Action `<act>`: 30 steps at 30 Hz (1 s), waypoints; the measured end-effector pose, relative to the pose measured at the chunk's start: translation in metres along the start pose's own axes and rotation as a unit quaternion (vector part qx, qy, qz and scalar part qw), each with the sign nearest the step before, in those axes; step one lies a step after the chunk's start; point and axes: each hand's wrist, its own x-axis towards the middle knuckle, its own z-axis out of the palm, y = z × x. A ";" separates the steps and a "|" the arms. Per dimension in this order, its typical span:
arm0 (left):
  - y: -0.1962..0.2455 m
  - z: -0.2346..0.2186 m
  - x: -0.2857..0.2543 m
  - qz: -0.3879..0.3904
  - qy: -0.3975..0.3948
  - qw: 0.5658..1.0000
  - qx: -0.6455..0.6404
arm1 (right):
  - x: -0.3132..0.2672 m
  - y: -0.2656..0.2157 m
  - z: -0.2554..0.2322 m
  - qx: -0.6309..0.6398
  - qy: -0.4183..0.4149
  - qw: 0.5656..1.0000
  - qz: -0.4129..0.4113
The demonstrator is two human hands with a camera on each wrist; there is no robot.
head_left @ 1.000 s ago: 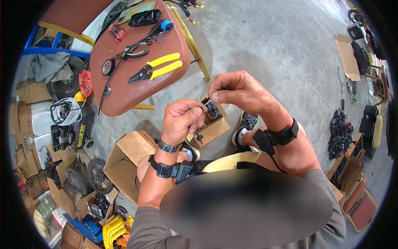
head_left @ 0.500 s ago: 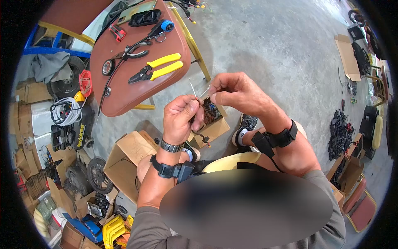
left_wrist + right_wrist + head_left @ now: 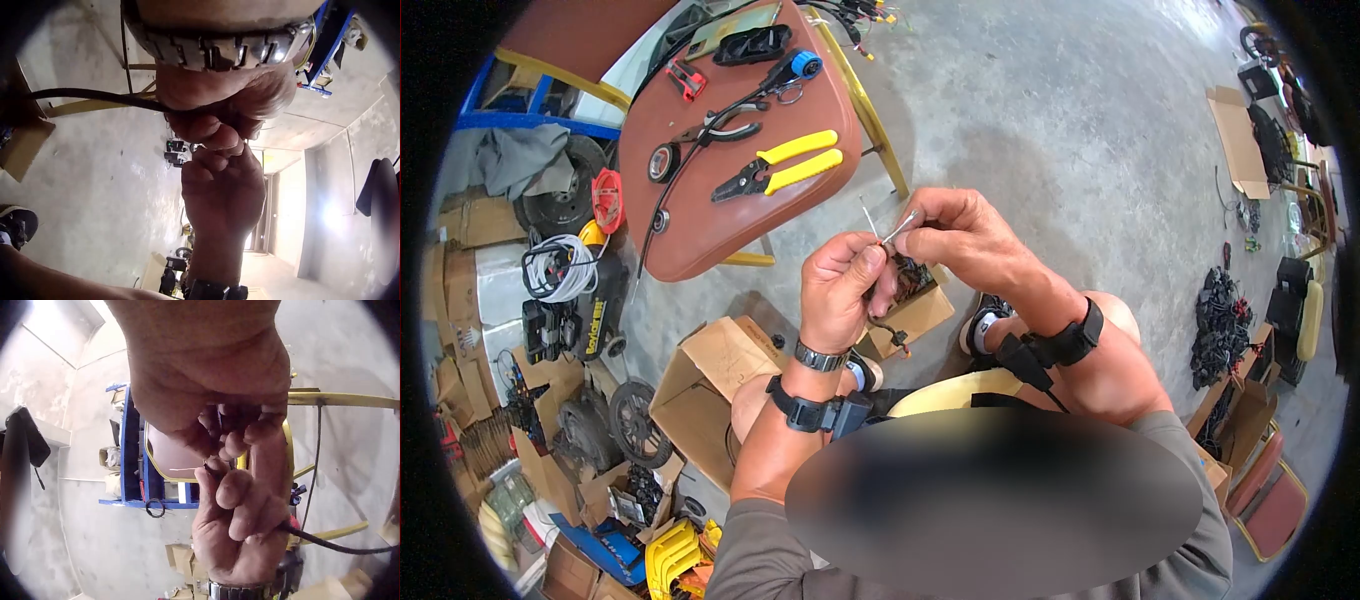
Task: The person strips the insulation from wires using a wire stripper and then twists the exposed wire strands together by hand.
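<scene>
In the head view my left hand grips a dark cable near its end. That cable trails from the palm in the left wrist view. Two thin pale wires stand out above the left thumb and fingertips. One wire points up on its own. The other wire slants right, and my right hand pinches it between thumb and fingers. Both hands are close together, fingertips nearly meeting. In the right wrist view a pale wire sticks out sideways past the left thumb; the cable's end is hidden among the fingers.
A brown chair seat holds yellow-handled wire strippers, black-handled pliers, a black tape roll and a cable with a blue connector. Below the hands stands a cardboard box, and another open box sits left.
The right hand first drew back from the left hand's fingertips, then came slightly lower. The two wires now spread in a V. The left hand has barely shifted.
</scene>
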 end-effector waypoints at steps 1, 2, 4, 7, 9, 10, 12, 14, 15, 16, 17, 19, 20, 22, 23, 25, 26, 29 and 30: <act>0.000 0.001 0.000 0.006 0.003 1.000 -0.002 | 0.000 0.001 0.001 0.014 0.001 1.000 -0.006; 0.000 0.002 -0.001 0.011 0.012 1.000 0.000 | 0.001 0.001 0.001 -0.004 0.009 1.000 -0.012; 0.002 0.006 -0.002 0.018 0.030 0.999 0.003 | 0.001 0.001 -0.001 -0.038 0.025 0.999 -0.023; 0.002 0.003 -0.002 0.019 0.012 1.000 -0.007 | -0.001 -0.005 -0.003 -0.130 0.044 0.990 -0.026; 0.001 -0.001 -0.002 0.017 -0.002 1.000 0.000 | -0.003 -0.014 -0.004 -0.178 0.060 0.981 -0.049; 0.001 -0.002 -0.001 0.016 -0.010 1.000 0.003 | -0.004 -0.017 -0.005 -0.203 0.068 0.975 -0.061; 0.001 -0.002 -0.001 0.011 -0.010 1.000 -0.009 | 0.001 -0.011 -0.013 -0.211 0.092 0.968 -0.102; 0.002 -0.003 -0.001 0.008 -0.006 1.000 -0.020 | 0.003 -0.012 -0.023 -0.227 0.115 0.962 -0.095; 0.002 -0.005 0.000 0.008 -0.002 1.000 -0.026 | 0.003 -0.020 -0.026 -0.240 0.125 0.960 -0.067; 0.002 -0.007 0.001 0.007 0.003 0.999 -0.032 | 0.003 -0.025 -0.029 -0.252 0.133 0.958 -0.039; 0.003 -0.006 0.001 0.008 0.004 0.999 -0.031 | 0.004 -0.020 -0.035 -0.230 0.089 0.969 -0.011; 0.003 -0.003 0.001 0.005 0.006 1.000 -0.028 | 0.002 -0.017 -0.025 -0.103 0.040 0.994 -0.025; 0.004 -0.001 0.001 0.000 0.007 1.000 -0.030 | 0.000 -0.015 -0.019 -0.039 0.016 0.999 -0.031; 0.005 0.003 0.001 -0.009 0.009 0.999 -0.034 | -0.001 -0.018 -0.010 -0.032 0.001 0.999 -0.033; 0.004 0.004 0.001 -0.012 0.008 0.999 -0.033 | 0.000 -0.015 -0.006 -0.015 0.005 0.999 -0.039; 0.002 0.007 0.001 -0.016 0.007 0.999 -0.031 | 0.002 -0.008 -0.002 0.009 0.022 0.998 -0.049; 0.001 0.008 0.001 -0.018 0.007 0.999 -0.030 | 0.002 -0.006 -0.003 0.000 0.025 0.998 -0.051; -0.001 0.006 0.003 -0.021 0.000 1.000 -0.024 | 0.003 -0.007 -0.003 -0.022 0.031 0.998 -0.059; -0.003 0.004 0.004 -0.020 -0.006 1.000 -0.020 | 0.003 -0.007 -0.003 -0.027 0.032 0.997 -0.063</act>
